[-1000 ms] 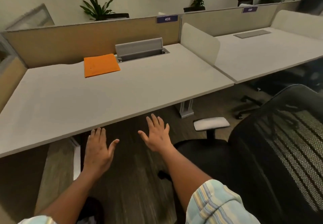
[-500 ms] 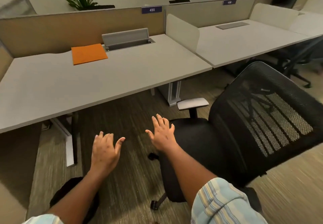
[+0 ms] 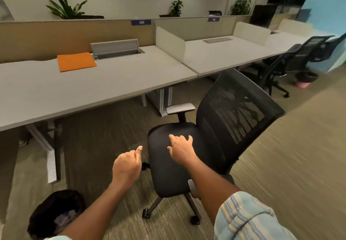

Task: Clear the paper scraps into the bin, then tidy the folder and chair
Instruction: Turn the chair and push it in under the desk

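Observation:
A black mesh-back office chair [image 3: 234, 108] stands on the carpet, pulled out from the desk and turned sideways. My right hand [image 3: 182, 149] hovers over its seat with fingers apart, holding nothing. My left hand [image 3: 127, 165] is loosely curled, empty, in the air left of the seat. An orange folder [image 3: 75, 62] lies flat near the back of the grey desk [image 3: 56, 90]. A black bin [image 3: 56, 213] sits on the floor at lower left, with something pale inside; my left forearm covers part of it.
A raised cable flap [image 3: 116, 47] stands beside the folder. A white divider [image 3: 169, 43] separates the neighbouring desk [image 3: 224, 56]. More black chairs [image 3: 292, 63] and a pink-based bin [image 3: 305, 79] are at the right. Desk legs [image 3: 54, 146] stand left of the chair.
The view has swung right and pulled back from the desk. My hands moved from under the desk edge toward the chair seat, and my left fingers have curled in.

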{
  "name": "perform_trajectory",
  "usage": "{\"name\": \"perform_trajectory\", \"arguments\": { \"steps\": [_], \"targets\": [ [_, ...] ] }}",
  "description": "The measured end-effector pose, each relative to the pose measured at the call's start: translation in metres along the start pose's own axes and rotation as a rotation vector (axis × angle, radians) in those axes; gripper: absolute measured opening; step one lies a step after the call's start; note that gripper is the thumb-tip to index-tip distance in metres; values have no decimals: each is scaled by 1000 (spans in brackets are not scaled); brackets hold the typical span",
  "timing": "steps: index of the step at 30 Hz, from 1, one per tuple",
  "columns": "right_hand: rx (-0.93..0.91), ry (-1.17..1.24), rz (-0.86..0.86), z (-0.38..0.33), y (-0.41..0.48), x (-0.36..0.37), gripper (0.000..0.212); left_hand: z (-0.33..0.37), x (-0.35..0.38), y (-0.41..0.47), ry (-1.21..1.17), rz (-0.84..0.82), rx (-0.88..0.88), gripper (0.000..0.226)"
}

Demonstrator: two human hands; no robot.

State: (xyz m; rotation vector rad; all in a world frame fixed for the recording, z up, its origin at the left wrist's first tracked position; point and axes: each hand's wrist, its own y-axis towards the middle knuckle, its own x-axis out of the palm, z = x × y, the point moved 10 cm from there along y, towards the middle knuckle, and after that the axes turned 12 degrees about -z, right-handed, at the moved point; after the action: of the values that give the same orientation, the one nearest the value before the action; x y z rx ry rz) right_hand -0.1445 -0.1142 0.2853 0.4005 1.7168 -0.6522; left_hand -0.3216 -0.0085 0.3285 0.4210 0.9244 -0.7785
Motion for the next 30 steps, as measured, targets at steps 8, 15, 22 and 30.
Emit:
{"name": "perform_trajectory", "arguments": {
  "steps": [8,15,22,30],
  "targets": [
    [73,-63,123,97,-38,-69,23,108,31,1,-53,-10,155,57],
    [145,-163,339,210,-67,-164,16,225,88,8,-117,-30,255,51],
    [107,85,603,335,-77,-264,21,359,155,29,-113,-94,308,40],
    [98,265,407,455,-29,-274,24,483,211,65,-62,-176,176,68]
  ]
}}
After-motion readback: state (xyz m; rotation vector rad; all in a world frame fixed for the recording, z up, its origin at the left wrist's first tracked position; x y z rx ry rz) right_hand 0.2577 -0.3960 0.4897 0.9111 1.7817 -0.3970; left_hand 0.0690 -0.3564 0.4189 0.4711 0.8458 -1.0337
